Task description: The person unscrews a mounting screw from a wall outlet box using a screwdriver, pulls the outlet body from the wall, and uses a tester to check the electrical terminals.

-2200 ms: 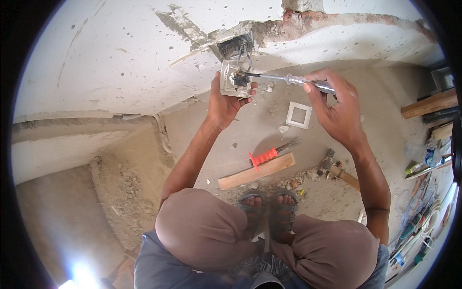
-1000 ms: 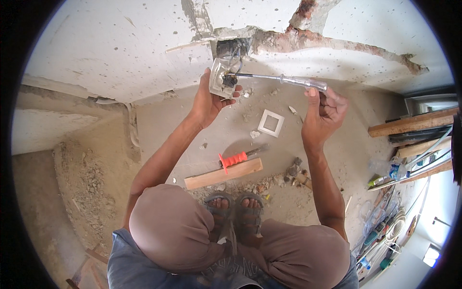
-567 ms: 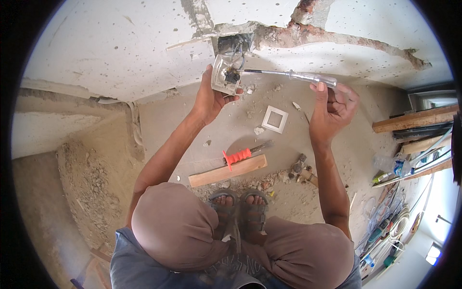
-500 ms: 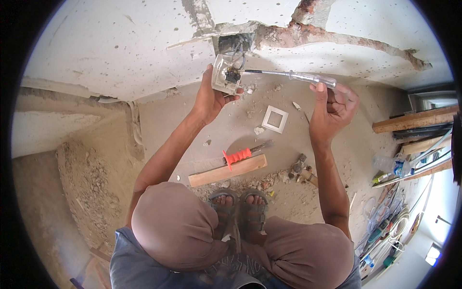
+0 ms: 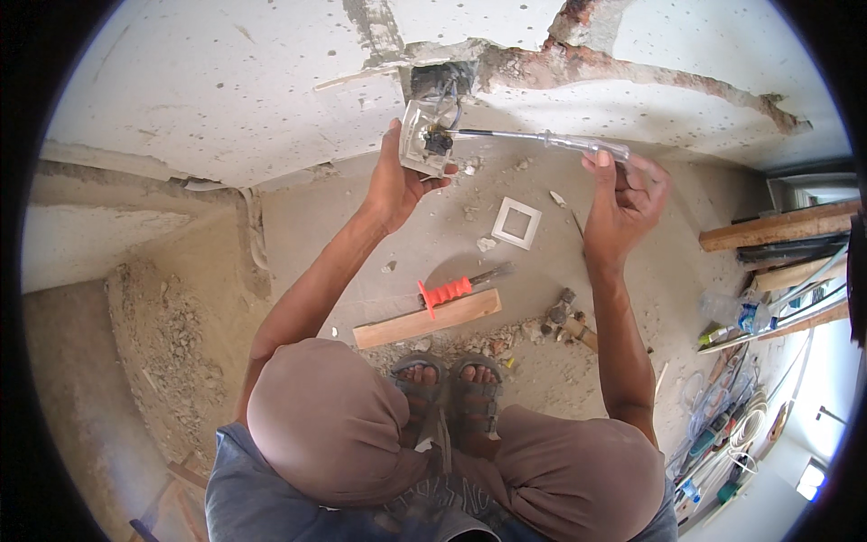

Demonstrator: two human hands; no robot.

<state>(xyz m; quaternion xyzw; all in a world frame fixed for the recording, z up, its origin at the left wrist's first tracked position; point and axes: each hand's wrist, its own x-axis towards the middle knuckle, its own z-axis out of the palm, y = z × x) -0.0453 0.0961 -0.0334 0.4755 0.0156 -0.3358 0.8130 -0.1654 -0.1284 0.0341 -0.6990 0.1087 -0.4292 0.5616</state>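
My left hand [image 5: 390,194] grips a white switch module [image 5: 418,158] with a dark terminal block, just below the recessed wall box [image 5: 429,74] from which wires hang to it. My right hand [image 5: 623,203] pinches the clear handle of a long screwdriver [image 5: 578,145], thumb at its end, with the tip at the terminals. Below the hands, a white square frame [image 5: 515,203] lies on the floor. A red-gripped chisel [image 5: 445,293] rests by a wooden plank [image 5: 388,333] in front of my sandalled feet.
A broken channel [image 5: 650,70] crosses the wall. Left are a pipe [image 5: 253,237] and a rubble pile [image 5: 167,343]. A hammer [image 5: 564,305] lies right of the chisel. Stacked boards [image 5: 768,228], a plastic bottle [image 5: 750,314] and tools with coiled cable [image 5: 750,417] line the right side.
Since about two seconds ago, my right hand has shifted its hold, with fingers now lower, at the handle's end. The whole view has shifted slightly. Over the last half second little has moved.
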